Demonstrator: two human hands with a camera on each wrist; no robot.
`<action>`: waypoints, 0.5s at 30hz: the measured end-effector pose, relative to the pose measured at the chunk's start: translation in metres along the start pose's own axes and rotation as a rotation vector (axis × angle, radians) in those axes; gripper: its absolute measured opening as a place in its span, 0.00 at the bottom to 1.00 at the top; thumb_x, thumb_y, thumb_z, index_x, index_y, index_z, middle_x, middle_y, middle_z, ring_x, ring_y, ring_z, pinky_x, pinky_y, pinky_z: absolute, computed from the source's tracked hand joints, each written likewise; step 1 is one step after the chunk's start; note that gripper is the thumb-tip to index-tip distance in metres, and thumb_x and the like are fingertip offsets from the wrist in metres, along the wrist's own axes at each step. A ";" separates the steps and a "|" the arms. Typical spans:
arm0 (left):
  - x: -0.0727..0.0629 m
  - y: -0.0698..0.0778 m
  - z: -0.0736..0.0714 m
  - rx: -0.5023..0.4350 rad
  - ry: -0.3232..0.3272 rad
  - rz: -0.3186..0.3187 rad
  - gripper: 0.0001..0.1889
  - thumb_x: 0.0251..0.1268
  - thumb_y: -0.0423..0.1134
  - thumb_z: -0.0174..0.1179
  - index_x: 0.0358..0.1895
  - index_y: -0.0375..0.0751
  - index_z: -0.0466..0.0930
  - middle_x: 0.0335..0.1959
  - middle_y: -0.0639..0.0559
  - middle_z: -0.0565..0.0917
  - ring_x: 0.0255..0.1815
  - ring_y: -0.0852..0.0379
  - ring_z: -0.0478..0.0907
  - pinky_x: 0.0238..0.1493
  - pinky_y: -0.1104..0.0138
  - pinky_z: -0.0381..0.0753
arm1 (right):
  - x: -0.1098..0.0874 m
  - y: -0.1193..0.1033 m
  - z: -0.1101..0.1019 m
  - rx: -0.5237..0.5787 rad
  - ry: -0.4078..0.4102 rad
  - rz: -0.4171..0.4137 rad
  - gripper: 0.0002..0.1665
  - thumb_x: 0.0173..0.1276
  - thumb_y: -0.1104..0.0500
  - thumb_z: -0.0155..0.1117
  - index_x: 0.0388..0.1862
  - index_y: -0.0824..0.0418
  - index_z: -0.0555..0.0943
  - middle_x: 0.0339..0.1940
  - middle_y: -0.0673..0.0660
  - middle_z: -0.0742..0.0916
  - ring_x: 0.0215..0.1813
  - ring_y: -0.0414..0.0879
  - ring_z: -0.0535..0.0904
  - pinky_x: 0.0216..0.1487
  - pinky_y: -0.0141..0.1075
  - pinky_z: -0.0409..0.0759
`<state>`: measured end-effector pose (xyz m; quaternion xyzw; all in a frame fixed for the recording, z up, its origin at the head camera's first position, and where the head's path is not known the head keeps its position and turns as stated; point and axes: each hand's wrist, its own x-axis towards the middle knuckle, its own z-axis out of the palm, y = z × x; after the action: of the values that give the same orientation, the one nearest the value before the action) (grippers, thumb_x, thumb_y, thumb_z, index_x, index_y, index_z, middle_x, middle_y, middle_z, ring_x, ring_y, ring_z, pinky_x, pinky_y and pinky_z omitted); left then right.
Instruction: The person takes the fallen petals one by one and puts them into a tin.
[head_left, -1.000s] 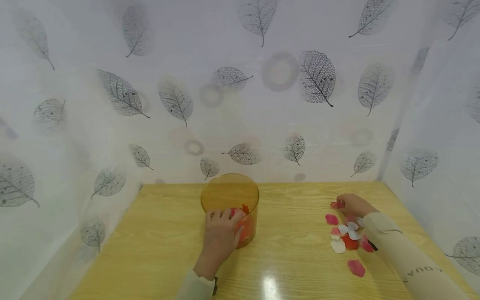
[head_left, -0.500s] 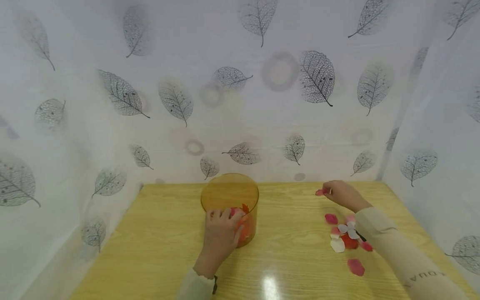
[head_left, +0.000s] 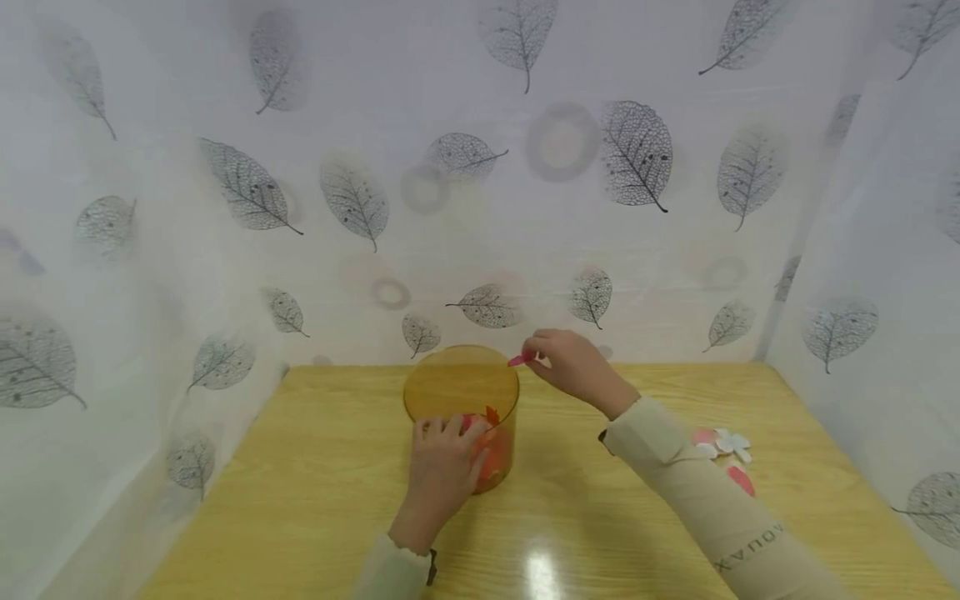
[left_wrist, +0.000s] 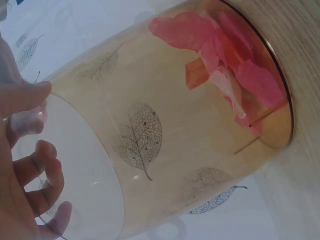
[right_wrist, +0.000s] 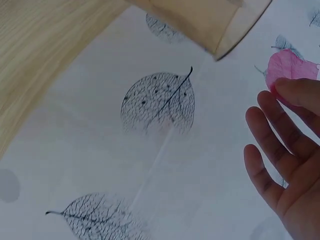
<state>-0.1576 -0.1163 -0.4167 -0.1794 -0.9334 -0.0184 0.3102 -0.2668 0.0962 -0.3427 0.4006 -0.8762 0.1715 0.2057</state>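
Note:
A clear amber cylindrical container (head_left: pixel 459 379) stands upright on the table, left of the middle. My left hand (head_left: pixel 438 471) grips its near rim, and the left wrist view shows the fingers curled over that edge. Pink and orange petals (left_wrist: pixel 222 57) lie at the bottom of the container, along with thin stick-like pieces. Between thumb and fingertips, my right hand (head_left: pixel 573 371) pinches a pink petal (right_wrist: pixel 287 67). This hand is raised just right of the container's far rim, with the petal's tip close to that edge in the head view.
White petals (head_left: pixel 731 444) and a pink petal (head_left: pixel 741 481) lie on the wooden table (head_left: pixel 337 500) at the right, partly hidden by the right sleeve (head_left: pixel 697 492). A white sheet printed with leaves (head_left: pixel 637 154) rises behind the table and along both sides.
My right hand has lifted the pink petal from the scattered petals and carried it left to beside the container. The left hand has stayed on the rim.

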 end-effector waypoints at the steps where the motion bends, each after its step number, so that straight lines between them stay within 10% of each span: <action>1: 0.000 0.000 0.000 -0.001 -0.007 -0.002 0.18 0.46 0.50 0.71 0.42 0.57 0.76 0.32 0.54 0.80 0.32 0.52 0.74 0.44 0.56 0.71 | 0.005 -0.006 0.004 0.003 -0.004 -0.012 0.03 0.57 0.63 0.68 0.30 0.58 0.82 0.29 0.51 0.85 0.30 0.44 0.80 0.35 0.35 0.80; 15: 0.001 0.000 0.000 -0.007 -0.046 -0.019 0.18 0.49 0.51 0.69 0.43 0.58 0.76 0.34 0.53 0.81 0.34 0.51 0.74 0.45 0.55 0.71 | 0.029 -0.026 0.039 -0.067 -0.085 -0.034 0.06 0.56 0.61 0.70 0.32 0.58 0.82 0.28 0.53 0.84 0.28 0.44 0.79 0.34 0.34 0.81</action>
<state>-0.1582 -0.1165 -0.4162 -0.1719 -0.9419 -0.0204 0.2880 -0.2724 0.0433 -0.3580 0.4154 -0.8825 0.1214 0.1842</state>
